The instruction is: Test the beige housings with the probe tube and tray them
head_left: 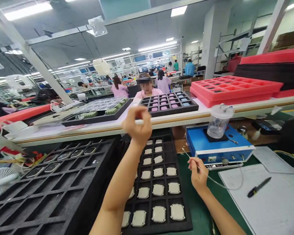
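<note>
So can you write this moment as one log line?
Left hand: raised, fingers curled; Right hand: holding thin tube; Middle black tray: cream pieces in compartments; Blue box: clear cup on top

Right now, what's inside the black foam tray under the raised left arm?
Pale, squarish pieces with small corner tabs lie in many of the black foam tray's compartments. The left arm covers part of its left side, so what's there can't be seen.

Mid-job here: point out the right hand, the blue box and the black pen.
Right hand [199,175]: head view, on the back of the hand.
Blue box [198,139]: head view, on its bare top, left of the clear jar [218,123].
Black pen [259,187]: head view, mid-barrel.
</note>
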A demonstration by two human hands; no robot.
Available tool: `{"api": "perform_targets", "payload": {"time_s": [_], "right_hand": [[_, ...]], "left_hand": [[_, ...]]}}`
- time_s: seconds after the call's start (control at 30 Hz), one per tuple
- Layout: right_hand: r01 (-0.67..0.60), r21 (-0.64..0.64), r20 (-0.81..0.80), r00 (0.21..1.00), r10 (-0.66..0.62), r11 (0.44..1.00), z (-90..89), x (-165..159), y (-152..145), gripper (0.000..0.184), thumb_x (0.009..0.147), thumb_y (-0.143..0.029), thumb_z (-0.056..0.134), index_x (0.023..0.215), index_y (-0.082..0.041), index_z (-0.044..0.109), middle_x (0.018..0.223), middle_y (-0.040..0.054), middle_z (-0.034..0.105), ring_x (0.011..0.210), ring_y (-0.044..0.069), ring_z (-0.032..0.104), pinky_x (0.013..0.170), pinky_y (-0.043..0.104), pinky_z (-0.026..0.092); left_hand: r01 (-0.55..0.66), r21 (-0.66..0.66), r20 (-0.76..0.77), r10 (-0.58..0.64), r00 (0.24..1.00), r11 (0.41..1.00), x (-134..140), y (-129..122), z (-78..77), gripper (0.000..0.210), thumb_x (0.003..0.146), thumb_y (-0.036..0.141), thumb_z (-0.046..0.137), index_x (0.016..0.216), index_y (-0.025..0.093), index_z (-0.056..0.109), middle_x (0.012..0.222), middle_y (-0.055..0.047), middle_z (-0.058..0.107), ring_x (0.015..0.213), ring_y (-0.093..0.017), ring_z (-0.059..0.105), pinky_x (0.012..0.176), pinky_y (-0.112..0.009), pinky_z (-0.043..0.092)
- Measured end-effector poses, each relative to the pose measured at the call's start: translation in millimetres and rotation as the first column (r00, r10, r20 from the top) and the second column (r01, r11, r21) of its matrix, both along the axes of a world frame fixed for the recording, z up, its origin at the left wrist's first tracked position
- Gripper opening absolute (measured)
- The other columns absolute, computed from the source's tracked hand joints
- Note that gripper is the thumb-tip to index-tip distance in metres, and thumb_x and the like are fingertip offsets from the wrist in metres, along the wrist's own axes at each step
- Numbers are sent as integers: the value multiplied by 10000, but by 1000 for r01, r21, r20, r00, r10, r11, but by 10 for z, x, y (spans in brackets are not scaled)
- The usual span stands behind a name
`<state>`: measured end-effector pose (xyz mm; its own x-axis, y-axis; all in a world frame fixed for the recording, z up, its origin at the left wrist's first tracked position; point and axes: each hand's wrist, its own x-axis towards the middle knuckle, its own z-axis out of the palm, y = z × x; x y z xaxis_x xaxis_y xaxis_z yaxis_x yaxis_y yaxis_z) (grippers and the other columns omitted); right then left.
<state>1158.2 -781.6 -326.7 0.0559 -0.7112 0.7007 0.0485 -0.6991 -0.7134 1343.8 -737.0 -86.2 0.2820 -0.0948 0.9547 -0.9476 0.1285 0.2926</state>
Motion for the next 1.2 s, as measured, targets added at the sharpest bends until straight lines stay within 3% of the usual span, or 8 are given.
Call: {"api": "perform_targets", "payload": {"time_s": [0.1, 0.17, 0.4, 0.57, 0.7, 0.8, 0.97, 1.2], "right_hand": [[-45, -64, -110, 993, 38, 997, 2, -8, 28, 223, 956, -169, 411, 1086, -201, 590, 843, 20, 657, 575, 84, 576, 539, 204, 486], [-62, -88, -147, 988, 48, 994, 8, 13, 24, 236, 960, -159, 398, 1098, -204, 584, 849, 19, 664, 577, 82, 577, 536, 197, 486], [-19, -83, -211, 977, 1, 996, 18, 24, -9, 194, 964, -187, 417, 1011, -183, 605, 786, 13, 662, 579, 85, 597, 560, 193, 503], [23, -100, -285, 957, -51, 995, 40, -29, 2, 188, 949, -245, 467, 930, -157, 632, 730, 22, 668, 563, 108, 625, 575, 219, 502], [0, -63, -324, 946, -21, 998, 16, -57, 23, 210, 945, -271, 474, 924, -150, 645, 743, 40, 682, 568, 124, 642, 583, 235, 498], [-27, -87, -345, 938, -4, 996, 3, -76, 49, 208, 940, -273, 481, 915, -153, 649, 732, 43, 687, 582, 135, 657, 590, 238, 500], [-86, -233, -381, 925, -10, 969, 15, -46, 83, 190, 940, -249, 475, 907, -161, 641, 704, 28, 682, 573, 131, 660, 577, 226, 500], [-78, -296, -407, 912, -52, 952, 6, -1, 56, 181, 946, -231, 461, 907, -167, 625, 699, 17, 678, 586, 134, 661, 580, 232, 511]], "left_hand": [[-112, 528, 48, 101, 994, 842, 445, -579, 225, 229, 853, 204, 451, 911, 171, 670, 821, -58, 710, 770, -181, 661, 744, -310, 507], [-91, 684, 77, 52, 996, 724, 694, -868, 281, 182, 803, 179, 536, 856, 170, 710, 836, -61, 733, 802, -191, 669, 781, -306, 511], [-233, 759, 193, 132, 972, 607, 782, -1025, 508, 216, 830, 168, 541, 914, 117, 733, 952, -133, 721, 961, -267, 658, 868, -420, 492], [-309, 838, 289, 114, 951, 450, 983, -518, 956, 250, 777, 232, 592, 959, 163, 749, 962, -62, 704, 1020, -270, 631, 937, -408, 436], [-220, 975, 213, 135, 968, 40, 1628, 391, 1030, 306, 770, 312, 601, 948, 113, 751, 822, 6, 671, 947, -220, 637, 938, -387, 412], [-83, 966, 165, 334, 928, -246, 2076, 1130, 820, 231, 704, 312, 656, 816, 143, 768, 721, 11, 687, 854, -206, 651, 894, -335, 447], [-91, 972, 175, 410, 895, -216, 2514, 1724, 183, 231, 652, 215, 636, 830, 153, 771, 809, -45, 752, 808, -213, 664, 827, -278, 479], [-39, 992, 77, 329, 941, -121, 2822, 1644, -329, 442, 638, 326, 674, 1031, 135, 736, 1011, -87, 755, 909, -216, 672, 823, -243, 494]]}}
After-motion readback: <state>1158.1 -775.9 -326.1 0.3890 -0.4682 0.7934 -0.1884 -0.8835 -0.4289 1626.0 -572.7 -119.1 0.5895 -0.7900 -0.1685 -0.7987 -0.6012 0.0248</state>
